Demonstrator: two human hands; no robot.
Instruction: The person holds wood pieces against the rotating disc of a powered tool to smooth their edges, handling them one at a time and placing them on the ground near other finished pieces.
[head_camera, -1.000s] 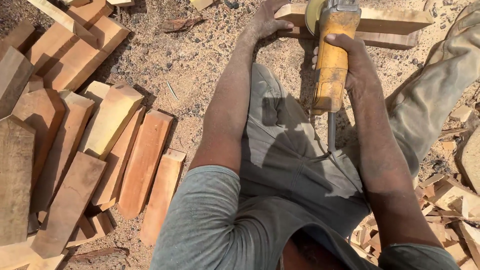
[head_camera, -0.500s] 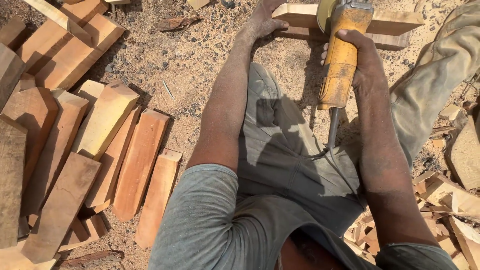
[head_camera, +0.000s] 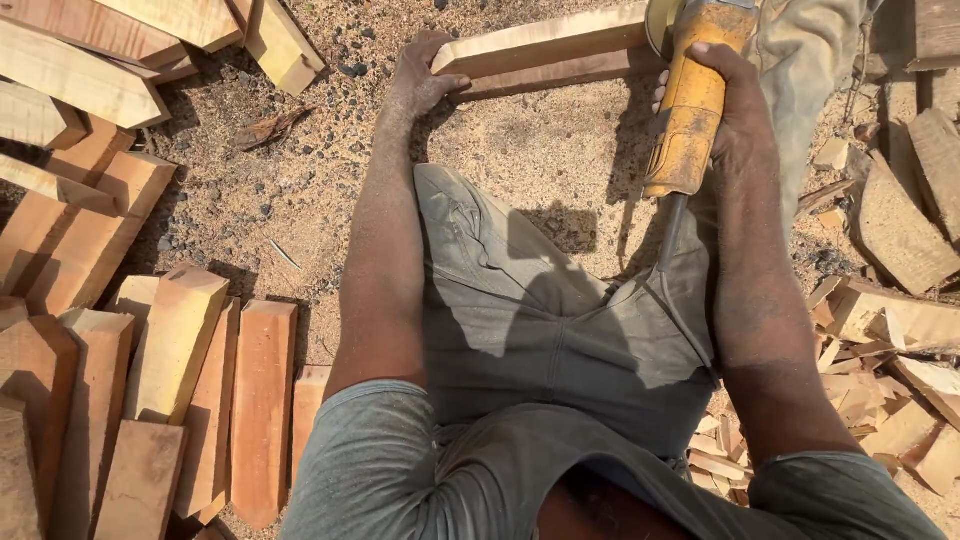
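Note:
My left hand presses on the left end of a pale wooden plank that lies across the sandy ground ahead of me. A second, darker plank lies just under it. My right hand grips the yellow body of an angle grinder; its disc end sits at the plank's right part near the top edge. The grinder's cable runs down over my grey trousers.
Rows of cut reddish wood blocks lie on the left, with more planks stacked at the top left. Offcuts and chips pile up on the right. Sawdust covers the ground between.
The view has tilted down and pulled the plank and grinder lower in frame. Both hands keep their hold; the grinder stays at the plank's right part.

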